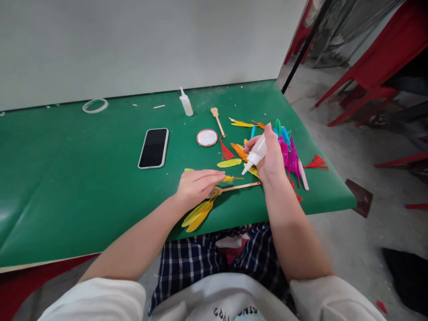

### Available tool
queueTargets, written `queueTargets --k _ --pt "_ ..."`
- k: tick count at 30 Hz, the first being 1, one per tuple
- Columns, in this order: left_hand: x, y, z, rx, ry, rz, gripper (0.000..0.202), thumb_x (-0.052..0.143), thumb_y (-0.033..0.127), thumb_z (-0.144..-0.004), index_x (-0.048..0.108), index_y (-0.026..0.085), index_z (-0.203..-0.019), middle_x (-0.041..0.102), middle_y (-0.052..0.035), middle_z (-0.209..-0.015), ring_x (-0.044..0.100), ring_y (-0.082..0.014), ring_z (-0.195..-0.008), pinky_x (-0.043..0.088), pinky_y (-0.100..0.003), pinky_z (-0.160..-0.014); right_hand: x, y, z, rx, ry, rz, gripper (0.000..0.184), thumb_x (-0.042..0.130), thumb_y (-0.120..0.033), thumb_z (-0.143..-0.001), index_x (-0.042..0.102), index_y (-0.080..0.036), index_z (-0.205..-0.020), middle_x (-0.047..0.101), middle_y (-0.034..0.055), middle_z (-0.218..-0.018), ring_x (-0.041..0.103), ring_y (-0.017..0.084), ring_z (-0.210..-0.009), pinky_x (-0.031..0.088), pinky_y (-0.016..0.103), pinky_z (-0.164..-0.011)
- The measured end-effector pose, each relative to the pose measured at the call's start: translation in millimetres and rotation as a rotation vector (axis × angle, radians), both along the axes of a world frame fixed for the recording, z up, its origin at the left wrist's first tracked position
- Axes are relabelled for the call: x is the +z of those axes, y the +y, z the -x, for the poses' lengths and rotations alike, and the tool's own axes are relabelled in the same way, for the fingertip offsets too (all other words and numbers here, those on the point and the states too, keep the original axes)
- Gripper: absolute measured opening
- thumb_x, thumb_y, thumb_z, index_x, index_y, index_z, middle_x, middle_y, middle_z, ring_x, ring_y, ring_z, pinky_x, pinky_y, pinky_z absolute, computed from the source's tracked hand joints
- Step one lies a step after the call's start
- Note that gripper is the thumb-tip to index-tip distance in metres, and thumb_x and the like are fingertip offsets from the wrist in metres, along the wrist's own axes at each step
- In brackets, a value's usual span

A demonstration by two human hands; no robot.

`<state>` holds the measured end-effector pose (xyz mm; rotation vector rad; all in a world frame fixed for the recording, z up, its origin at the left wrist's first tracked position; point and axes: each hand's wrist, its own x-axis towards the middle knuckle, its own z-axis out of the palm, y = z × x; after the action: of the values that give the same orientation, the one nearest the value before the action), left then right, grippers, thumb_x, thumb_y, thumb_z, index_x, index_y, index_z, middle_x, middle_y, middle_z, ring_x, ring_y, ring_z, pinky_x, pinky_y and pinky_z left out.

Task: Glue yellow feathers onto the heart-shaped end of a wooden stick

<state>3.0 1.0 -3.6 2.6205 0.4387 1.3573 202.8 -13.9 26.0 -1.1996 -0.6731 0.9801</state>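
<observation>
My right hand [272, 158] is closed round a white glue bottle [258, 152], its nozzle tilted down to the left. Between the fingers of my left hand [196, 186] is a yellow feather [229, 179], its quill end pointing right toward the nozzle. Below that hand lies a fan with a wooden stick handle [239, 187]; yellow feathers [199, 216] spread from its left end, and my fingers partly cover its head. Around my right hand are loose yellow and orange feathers [236, 150] and a purple feather bundle [293, 156].
On the green table [83, 178] lie a phone [154, 148], a round white disc [207, 137], a wooden stick [218, 120] with a red tassel [226, 150] and a tape ring [95, 105]. A second glue bottle [186, 104] stands near the white wall [140, 44]. Red chairs [377, 67] are at right.
</observation>
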Motion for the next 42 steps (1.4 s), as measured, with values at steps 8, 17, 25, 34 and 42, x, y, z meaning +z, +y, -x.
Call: queueTargets --k 8,17,25,34,42 --pt "0.0 -0.2 0.8 -0.013 -0.016 0.008 0.020 0.060 0.005 -0.075 0.065 0.019 -0.088 0.070 0.0005 -0.089 0.066 -0.0082 -0.079 0.052 -0.016 -0.071 0.3 0.9 2.1 -0.005 0.016 0.022 0.050 0.043 -0.064 -0.074 0.056 -0.018 -0.056 0.053 0.0016 -0.048 0.056 0.012 -0.054 0.044 0.025 -0.049" --pt "3.5 -1.4 1.2 0.013 -0.013 -0.002 0.020 0.060 0.005 -0.075 0.065 0.019 -0.089 0.071 0.0004 -0.088 0.066 -0.0080 -0.078 0.052 -0.016 -0.071 -0.7 0.0 3.6 0.008 0.038 0.006 0.047 0.046 -0.060 -0.074 0.056 -0.018 -0.056 0.055 0.0024 -0.049 0.056 0.014 -0.054 0.042 0.027 -0.050" --pt "4.1 -1.7 0.7 0.026 -0.017 -0.002 0.017 0.060 0.008 -0.076 0.066 0.020 -0.087 0.071 0.0007 -0.086 0.066 -0.0082 -0.077 0.052 -0.016 -0.070 -2.7 0.5 3.4 0.025 0.004 0.006 0.050 0.045 -0.063 -0.073 0.056 -0.019 -0.054 0.056 0.0022 -0.050 0.052 0.011 -0.048 0.040 0.026 -0.047" --pt "3.0 -1.2 1.4 0.023 -0.017 -0.002 0.021 0.062 0.005 -0.074 0.066 0.020 -0.089 0.071 0.0008 -0.087 0.066 -0.0085 -0.077 0.051 -0.016 -0.070 -4.8 1.1 3.1 0.033 -0.002 -0.017 0.051 0.045 -0.062 -0.075 0.056 -0.018 -0.052 0.055 0.0020 -0.049 0.052 0.011 -0.049 0.043 0.027 -0.053" --pt "1.9 -0.8 1.7 0.027 -0.005 0.003 0.020 0.060 0.006 -0.076 0.066 0.021 -0.089 0.071 0.0011 -0.087 0.066 -0.0087 -0.077 0.052 -0.016 -0.069 -3.6 1.2 4.0 0.047 -0.004 -0.006 0.050 0.044 -0.062 -0.075 0.056 -0.019 -0.053 0.056 0.0015 -0.049 0.052 0.011 -0.050 0.044 0.026 -0.053"
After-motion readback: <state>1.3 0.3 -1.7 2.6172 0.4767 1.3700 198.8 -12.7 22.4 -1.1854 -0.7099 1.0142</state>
